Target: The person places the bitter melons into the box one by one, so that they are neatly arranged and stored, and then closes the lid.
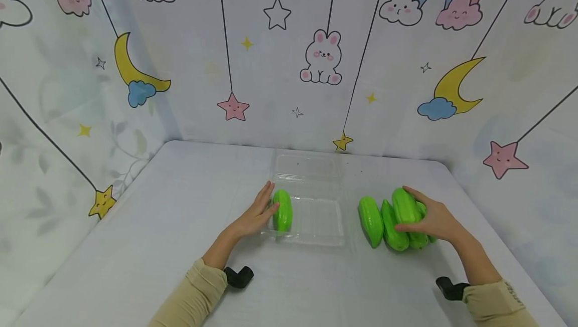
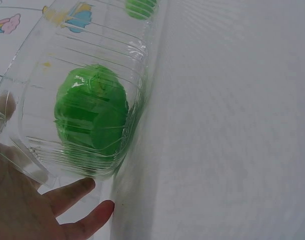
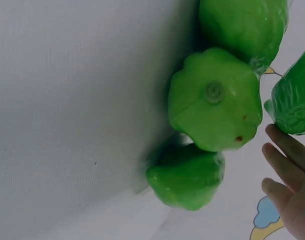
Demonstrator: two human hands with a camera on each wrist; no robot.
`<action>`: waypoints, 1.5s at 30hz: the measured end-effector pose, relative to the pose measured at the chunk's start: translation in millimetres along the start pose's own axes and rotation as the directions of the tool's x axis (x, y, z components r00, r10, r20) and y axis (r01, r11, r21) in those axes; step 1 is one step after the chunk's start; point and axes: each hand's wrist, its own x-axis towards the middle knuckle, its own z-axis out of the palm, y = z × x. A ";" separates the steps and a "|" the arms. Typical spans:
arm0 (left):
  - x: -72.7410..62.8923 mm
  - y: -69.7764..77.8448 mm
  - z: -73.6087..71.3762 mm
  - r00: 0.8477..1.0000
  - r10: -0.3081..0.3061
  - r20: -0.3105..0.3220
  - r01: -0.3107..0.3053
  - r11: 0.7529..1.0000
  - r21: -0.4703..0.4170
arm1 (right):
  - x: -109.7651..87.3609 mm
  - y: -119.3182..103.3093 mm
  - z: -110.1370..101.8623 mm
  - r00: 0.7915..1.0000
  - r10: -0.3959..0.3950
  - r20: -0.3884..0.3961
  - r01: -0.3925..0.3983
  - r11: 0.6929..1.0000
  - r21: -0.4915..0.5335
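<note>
A clear plastic container (image 1: 318,239) with its lid (image 1: 307,166) folded back lies on the table. One green ridged gourd (image 1: 283,210) is in its left part. My left hand (image 1: 254,216) is at the container's left side, fingers fairly straight, thumb reaching over the rim beside that gourd. In the left wrist view the gourd (image 2: 92,110) shows through the plastic wall. Right of the container, my right hand (image 1: 429,219) grips another green gourd (image 1: 405,206) between thumb and fingers, above several others. The right wrist view shows this gripped gourd (image 3: 295,95) only in part.
Left of the held gourd, two gourds lie side by side: an outer gourd (image 1: 371,221) and a slimmer gourd (image 1: 394,226). A white cloth covers the table (image 1: 289,282). A printed curtain (image 1: 194,66) hangs behind and around it.
</note>
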 end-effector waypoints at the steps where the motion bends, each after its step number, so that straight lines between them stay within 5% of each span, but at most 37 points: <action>1: 0.2 -0.1 0.1 1.000 0.001 0.000 -0.001 1.000 -0.001 | 0.5 -1.0 0.4 1.000 0.002 0.000 -0.002 1.000 -0.001; 45: -0.1 0.8 0.1 1.000 0.008 0.001 -0.008 1.000 -0.009 | 23.7 -50.4 30.3 0.996 -0.089 -0.001 0.089 0.995 0.044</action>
